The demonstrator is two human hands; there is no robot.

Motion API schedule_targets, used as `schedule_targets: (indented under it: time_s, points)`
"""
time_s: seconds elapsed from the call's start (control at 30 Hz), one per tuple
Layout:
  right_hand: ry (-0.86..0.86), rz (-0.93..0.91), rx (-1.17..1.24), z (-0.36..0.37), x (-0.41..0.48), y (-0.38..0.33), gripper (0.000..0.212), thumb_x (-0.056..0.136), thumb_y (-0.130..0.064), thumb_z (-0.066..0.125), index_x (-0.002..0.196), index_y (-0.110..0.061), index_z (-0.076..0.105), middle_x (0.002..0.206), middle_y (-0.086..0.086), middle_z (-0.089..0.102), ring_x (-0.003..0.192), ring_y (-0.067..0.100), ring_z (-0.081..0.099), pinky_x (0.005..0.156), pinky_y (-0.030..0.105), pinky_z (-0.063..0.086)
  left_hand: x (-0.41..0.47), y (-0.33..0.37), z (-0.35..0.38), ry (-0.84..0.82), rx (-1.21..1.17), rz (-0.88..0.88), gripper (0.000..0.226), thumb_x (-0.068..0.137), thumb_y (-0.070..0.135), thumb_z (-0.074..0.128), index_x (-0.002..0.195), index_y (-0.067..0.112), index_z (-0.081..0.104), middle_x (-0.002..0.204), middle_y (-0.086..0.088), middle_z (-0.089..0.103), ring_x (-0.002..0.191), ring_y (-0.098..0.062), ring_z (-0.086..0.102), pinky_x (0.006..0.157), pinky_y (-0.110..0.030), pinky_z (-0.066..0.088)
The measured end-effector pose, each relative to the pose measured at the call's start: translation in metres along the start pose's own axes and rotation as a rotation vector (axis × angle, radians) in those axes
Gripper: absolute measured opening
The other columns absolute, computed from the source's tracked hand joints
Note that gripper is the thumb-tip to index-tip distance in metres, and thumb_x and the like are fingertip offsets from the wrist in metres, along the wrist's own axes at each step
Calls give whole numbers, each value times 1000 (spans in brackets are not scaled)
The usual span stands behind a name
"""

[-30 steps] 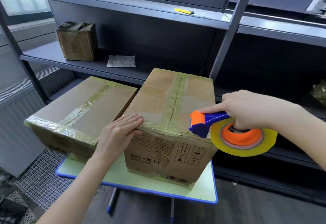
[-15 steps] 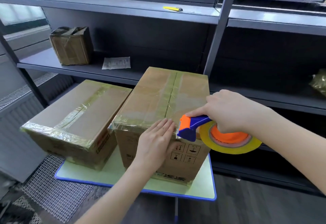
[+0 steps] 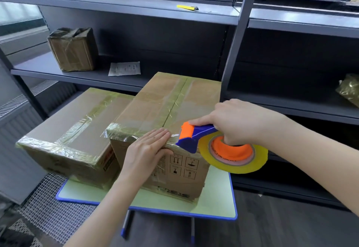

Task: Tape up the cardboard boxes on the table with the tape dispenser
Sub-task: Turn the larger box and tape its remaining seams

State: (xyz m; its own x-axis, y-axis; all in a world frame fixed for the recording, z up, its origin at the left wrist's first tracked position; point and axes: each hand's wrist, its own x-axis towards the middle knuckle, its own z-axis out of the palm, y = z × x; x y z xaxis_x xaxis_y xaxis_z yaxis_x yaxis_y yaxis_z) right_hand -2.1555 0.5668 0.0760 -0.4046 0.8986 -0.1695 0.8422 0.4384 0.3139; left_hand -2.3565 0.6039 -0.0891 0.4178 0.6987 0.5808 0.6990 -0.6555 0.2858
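Note:
Two cardboard boxes stand on a small pale-green table (image 3: 217,206) with a blue rim. The right box (image 3: 165,106) has tape along its top seam and front top edge. My left hand (image 3: 149,149) lies flat with straight fingers over that front top edge, pressing the tape down. My right hand (image 3: 239,122) grips the blue and orange tape dispenser (image 3: 196,136), whose yellow tape roll (image 3: 235,157) hangs at the box's front right corner. The dispenser's head touches the box edge just right of my left fingers. The left box (image 3: 70,128) is taped across its top and edges.
Dark metal shelving (image 3: 233,56) rises right behind the table. On it sit a small taped box (image 3: 72,49), a paper slip (image 3: 124,68) and a yellow knife (image 3: 187,8). A crumpled tape bundle (image 3: 349,91) lies at far right. A metal grid (image 3: 50,213) covers the floor at left.
My left hand slid right along the box's front top edge, from the left corner to the middle. The dispenser came in against the edge next to it. The camera dipped a little.

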Motion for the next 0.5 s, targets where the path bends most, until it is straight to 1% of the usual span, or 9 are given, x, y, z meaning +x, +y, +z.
schedule_targets:
  time_s: [0.07, 0.17, 0.2, 0.27, 0.33, 0.37, 0.4, 0.47, 0.5]
  points:
    - [-18, 23, 50, 11, -11, 10, 77, 88, -14, 50, 142, -55, 15, 72, -11, 35, 78, 14, 47, 67, 28, 42, -1, 0, -2, 6, -10, -8, 50, 78, 44, 54, 112, 10, 69, 116, -2, 65, 114, -10, 54, 108, -18, 30]
    - [-83, 92, 126, 32, -38, 32, 79, 87, -15, 48, 140, -60, 10, 78, -10, 36, 67, 6, 36, 56, 18, 29, 1, -6, -7, 8, 11, -26, 48, 75, 41, 64, 113, 10, 68, 116, 1, 63, 114, -11, 53, 109, -10, 23]
    - [-100, 115, 123, 38, -48, 38, 79, 88, -18, 47, 139, -62, 6, 80, -9, 35, 67, 6, 35, 56, 18, 28, 2, -6, -8, -4, 31, -21, 47, 74, 38, 67, 113, 11, 68, 116, 0, 64, 114, -12, 55, 108, -10, 23]
    - [-87, 131, 64, 49, -61, 46, 80, 89, -22, 46, 139, -62, -1, 82, -7, 35, 72, 9, 38, 66, 20, 33, 5, -2, -5, -27, 92, 8, 47, 73, 35, 75, 112, 11, 68, 115, -1, 65, 112, -13, 59, 104, -16, 34]
    - [-42, 144, 42, 61, -63, 46, 79, 89, -22, 43, 140, -60, -3, 82, -6, 34, 76, 14, 38, 70, 24, 32, 7, 5, -3, -38, 138, 8, 52, 67, 31, 84, 112, 11, 69, 114, -2, 67, 110, -14, 61, 99, -29, 41]
    - [-21, 150, 44, 65, -62, 45, 79, 89, -20, 41, 140, -60, -4, 82, -5, 34, 76, 14, 38, 69, 24, 31, 7, 9, -3, -42, 163, -5, 55, 64, 32, 86, 112, 10, 69, 114, -3, 67, 109, -14, 61, 98, -34, 41]
    - [-8, 150, 51, 68, -61, 44, 80, 88, -18, 41, 140, -60, -4, 82, -5, 34, 76, 15, 39, 68, 25, 30, 8, 14, -4, -49, 204, -19, 59, 62, 36, 86, 112, 9, 69, 114, -4, 67, 109, -15, 62, 98, -37, 39]
    - [5, 142, 71, 74, -62, 48, 81, 88, -17, 42, 140, -59, -3, 84, -4, 35, 79, 15, 41, 68, 24, 31, 9, 26, -3, -50, 312, -20, 68, 59, 46, 84, 112, 6, 68, 114, -8, 67, 108, -20, 63, 96, -38, 37]
    - [8, 144, 76, 76, -63, 49, 81, 88, -17, 42, 141, -59, -3, 83, -4, 35, 79, 15, 41, 68, 24, 32, 11, 35, 0, -48, 335, 10, 72, 60, 48, 82, 114, 4, 67, 115, -10, 67, 108, -22, 63, 96, -39, 36]
